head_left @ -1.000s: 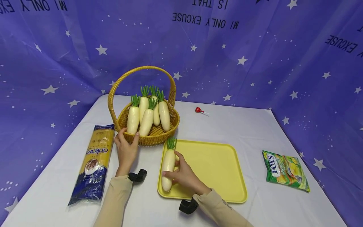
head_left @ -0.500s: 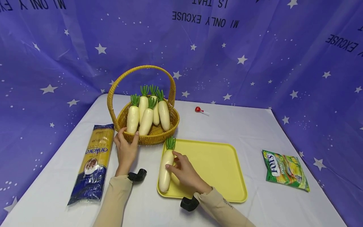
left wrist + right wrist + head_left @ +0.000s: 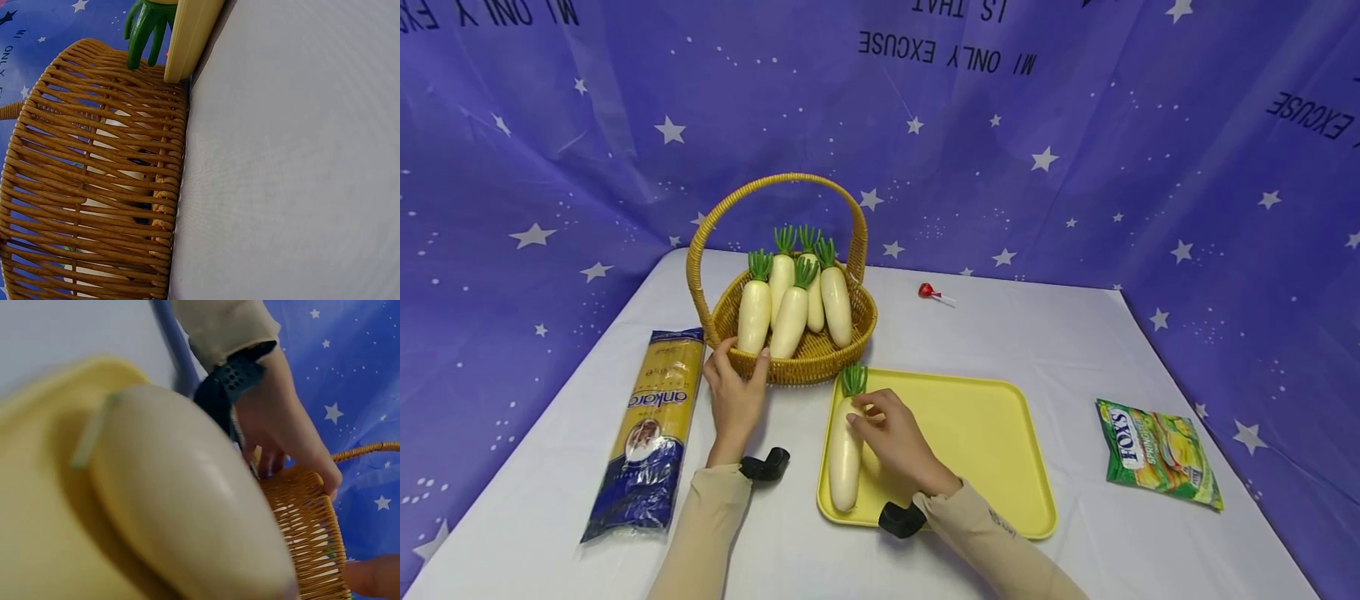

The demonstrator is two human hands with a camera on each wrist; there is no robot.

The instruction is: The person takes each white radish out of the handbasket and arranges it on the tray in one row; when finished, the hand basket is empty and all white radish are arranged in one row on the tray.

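A white radish point(image 3: 846, 467) with a green leafy top lies lengthwise along the left side of the yellow tray point(image 3: 970, 450). Over its upper part is my right hand point(image 3: 898, 437), thumb and fingertips loosely bent right at its surface, not wrapped round it. The right wrist view shows the radish point(image 3: 187, 494) close up, its blunt end over the tray. My left hand point(image 3: 735, 404) grips the near-left rim of the wicker basket point(image 3: 820, 367), as the right wrist view also shows. Several more white radishes point(image 3: 790, 321) lean inside the basket, leaves toward the back.
Left of the left arm lies a pasta packet point(image 3: 655, 425). A red lollipop point(image 3: 927, 291) is on the table behind the tray, and a green candy bag point(image 3: 1161, 454) lies at the right. The basket's tall handle point(image 3: 775, 178) arches over the radishes.
The right hand has loosened from round the radish and drawn up toward its leafy end. The radish shifted slightly on the tray. The left hand stays on the basket rim.
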